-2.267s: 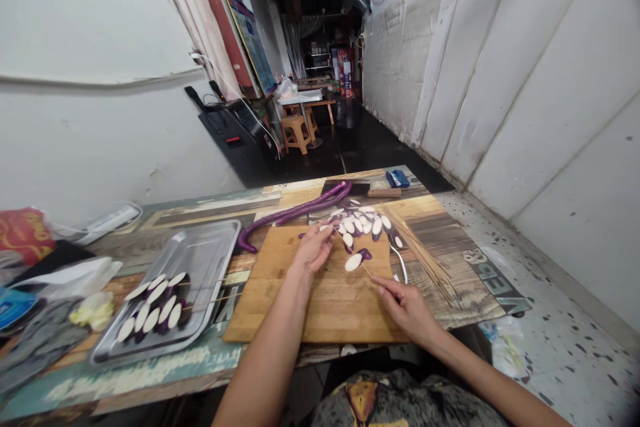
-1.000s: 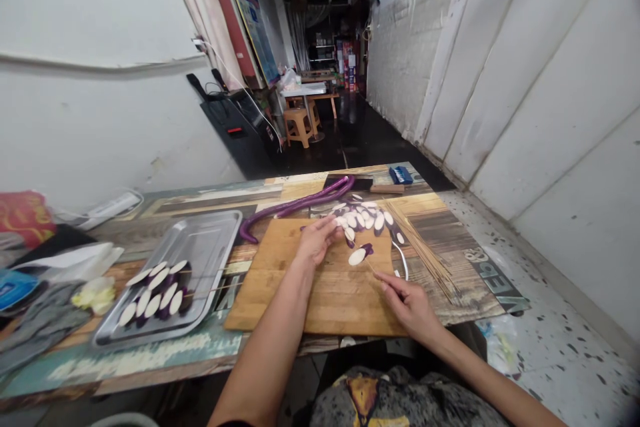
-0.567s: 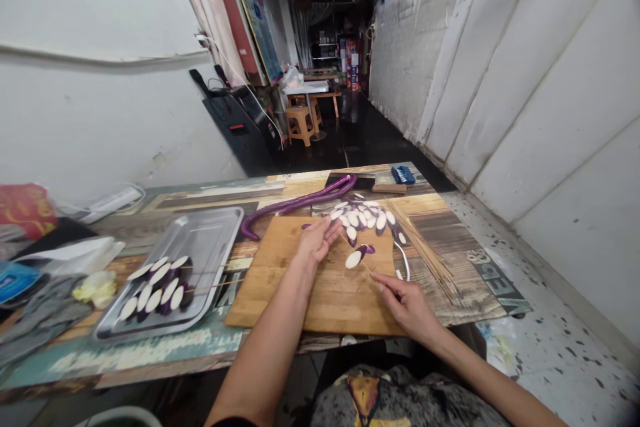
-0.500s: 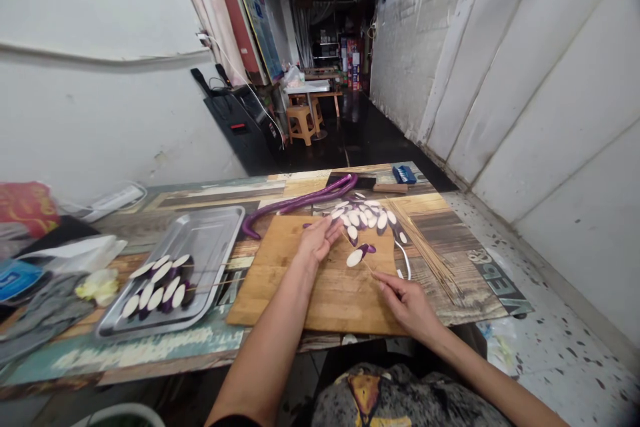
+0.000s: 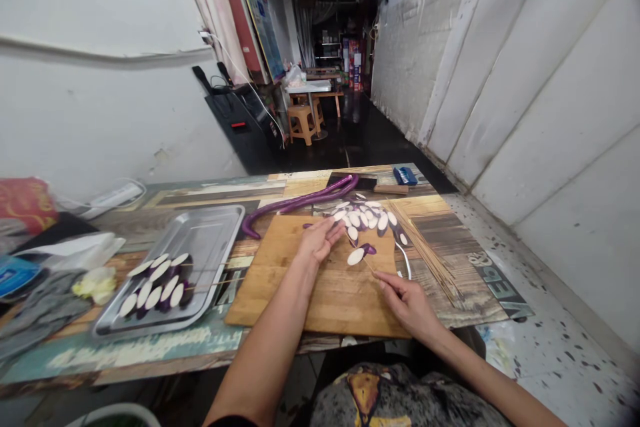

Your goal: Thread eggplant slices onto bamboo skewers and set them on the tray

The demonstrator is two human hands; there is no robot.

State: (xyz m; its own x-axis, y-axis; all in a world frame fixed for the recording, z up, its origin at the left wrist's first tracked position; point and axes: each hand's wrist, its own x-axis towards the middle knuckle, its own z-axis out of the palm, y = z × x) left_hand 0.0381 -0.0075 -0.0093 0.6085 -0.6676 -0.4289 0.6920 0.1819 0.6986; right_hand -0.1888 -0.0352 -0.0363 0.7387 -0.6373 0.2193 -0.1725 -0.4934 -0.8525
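My right hand (image 5: 404,292) pinches the lower end of a thin wooden skewer (image 5: 371,267) above the cutting board (image 5: 285,273). An oval eggplant slice (image 5: 355,256), white with a purple skin edge, is threaded on that skewer, with another purple-skinned piece (image 5: 369,249) against it. My left hand (image 5: 323,239) is at the near left side of the pile of eggplant slices (image 5: 370,215), its fingertips at a pale slice (image 5: 340,215) that it appears to grip. The skewer's upper end points toward these fingers; their exact contact is partly hidden.
Left of the board, a metal tray (image 5: 210,233) bears skewered eggplant slices (image 5: 154,297). Whole purple eggplants (image 5: 300,201) lie behind the board, by a wooden-handled cleaver (image 5: 393,189) and a blue box (image 5: 405,175). Bare skewers (image 5: 425,250) lie at right. A grey cloth (image 5: 45,313) is far left.
Both hands keep nearly the same pose, with the skewer still in my right hand. The view has shifted very slightly.
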